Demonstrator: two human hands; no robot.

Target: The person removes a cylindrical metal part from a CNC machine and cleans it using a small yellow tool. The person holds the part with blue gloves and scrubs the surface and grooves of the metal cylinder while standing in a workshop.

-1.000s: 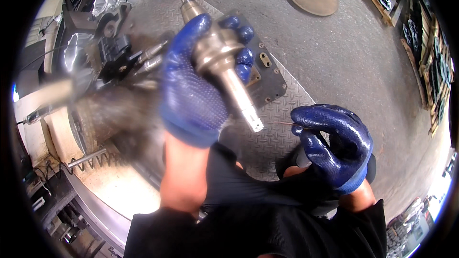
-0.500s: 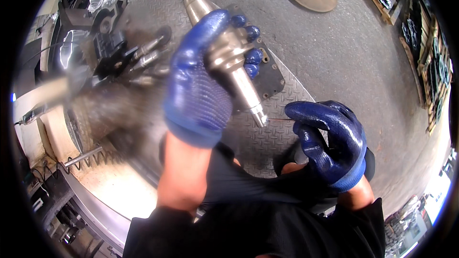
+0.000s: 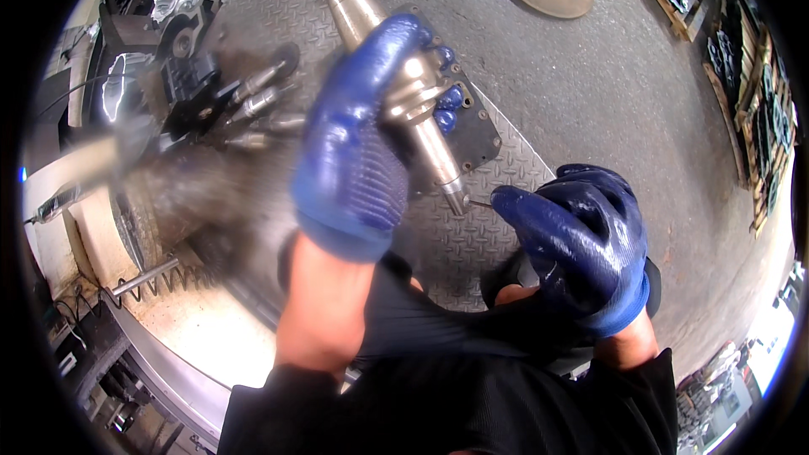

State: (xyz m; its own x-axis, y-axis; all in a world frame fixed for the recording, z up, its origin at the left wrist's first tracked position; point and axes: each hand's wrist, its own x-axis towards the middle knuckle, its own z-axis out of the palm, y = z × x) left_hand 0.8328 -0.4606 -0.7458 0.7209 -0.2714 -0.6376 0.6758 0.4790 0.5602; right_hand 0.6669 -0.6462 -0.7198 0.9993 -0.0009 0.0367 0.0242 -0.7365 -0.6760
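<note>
Your left hand (image 3: 358,122) grips the shaft (image 3: 413,88); right hand (image 3: 573,236) pinches a rod (image 3: 480,204) at its tip. Right of it: floor-plate edge (image 3: 521,150), floor (image 3: 640,109).

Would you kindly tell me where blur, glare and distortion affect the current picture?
Head view: the left hand looks hazy, the right hand sharper; head view: highlights shine on the metal shaft, and the pale surface at lower left is washed out; head view: fisheye curvature and black corners at the rim.

The gloved left hand (image 3: 352,135) curls into a grip while the right hand (image 3: 580,246) pinches.
</note>
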